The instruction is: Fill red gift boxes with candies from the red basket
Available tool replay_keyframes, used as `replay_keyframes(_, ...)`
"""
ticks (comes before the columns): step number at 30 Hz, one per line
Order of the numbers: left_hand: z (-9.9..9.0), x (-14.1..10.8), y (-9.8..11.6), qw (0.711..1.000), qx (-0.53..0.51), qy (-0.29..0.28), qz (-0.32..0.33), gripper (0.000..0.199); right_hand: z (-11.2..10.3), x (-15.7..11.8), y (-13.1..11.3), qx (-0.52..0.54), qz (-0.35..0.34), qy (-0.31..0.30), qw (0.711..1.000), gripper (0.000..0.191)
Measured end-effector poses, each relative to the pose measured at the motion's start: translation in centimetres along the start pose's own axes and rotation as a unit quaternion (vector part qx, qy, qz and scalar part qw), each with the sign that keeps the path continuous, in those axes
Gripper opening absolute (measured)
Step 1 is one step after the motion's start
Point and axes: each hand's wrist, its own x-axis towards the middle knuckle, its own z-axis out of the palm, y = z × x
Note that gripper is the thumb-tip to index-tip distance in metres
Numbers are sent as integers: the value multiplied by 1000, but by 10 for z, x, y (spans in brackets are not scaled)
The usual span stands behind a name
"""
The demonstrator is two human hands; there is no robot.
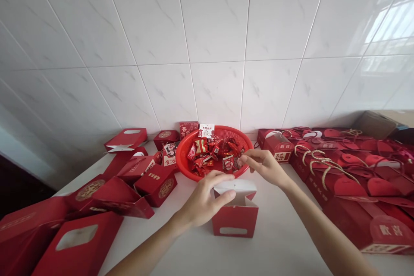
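Note:
A red box (235,221) with a cut-out window near its base stands with its white-lined top open on the white table. My left hand (208,198) is at the box's left upper edge, thumb and fingers apart around its open flap. Behind the box, a red plastic basket (184,168) holds several red-wrapped sweets (223,148) and small packets. My right hand (263,166) is over the basket's right rim, its thumb and fingertips pinched together; what they hold, if anything, is too small to make out.
Several red boxes (106,194) lie in a loose pile on the left. On the right are rows of red boxes with cord handles (343,172). A brown cardboard box (377,125) is at the far right, and a tiled wall (216,86) rises behind.

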Motion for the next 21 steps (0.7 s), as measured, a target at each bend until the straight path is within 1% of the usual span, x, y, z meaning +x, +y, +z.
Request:
replay_keyframes(3,-11,4,8,999,-24,-18,19,37,-5,24,9,-23,0,28,999,35)
replay_keyframes(6,-28,23,10,998,-57,-8,26,38,-2,49,27,-53,0,61,997,26)
replay_keyframes(8,-37,45,5,998,-63,-5,19,40,3,63,40,-44,19,87,995,17)
replay_keyframes(9,-39,59,1,999,-49,-16,15,40,7,69,45,-29,35,107,993,14)
replay_keyframes(11,-37,89,-9,998,18,-58,14,36,13,79,55,7,69,151,986,13)
replay_keyframes(12,-33,103,-15,994,69,-84,27,33,17,82,59,19,84,173,981,14)
replay_keyframes(13,-26,117,-20,984,125,-114,54,31,20,85,62,25,94,193,976,14)
replay_keyframes(14,-18,129,-25,967,184,-156,84,33,22,86,64,26,100,208,973,13)
replay_keyframes(15,-10,140,-30,946,241,-191,101,39,23,87,66,22,103,217,970,13)
replay_keyframes(17,4,157,-36,901,354,-233,92,55,25,86,67,11,106,215,971,13)
replay_keyframes(18,9,163,-39,880,400,-242,78,58,25,86,68,5,109,208,972,12)
replay_keyframes(19,11,169,-41,862,440,-245,61,56,24,86,68,-2,113,199,973,12)
replay_keyframes(21,7,177,-45,839,491,-231,35,39,24,86,69,-20,119,188,975,11)
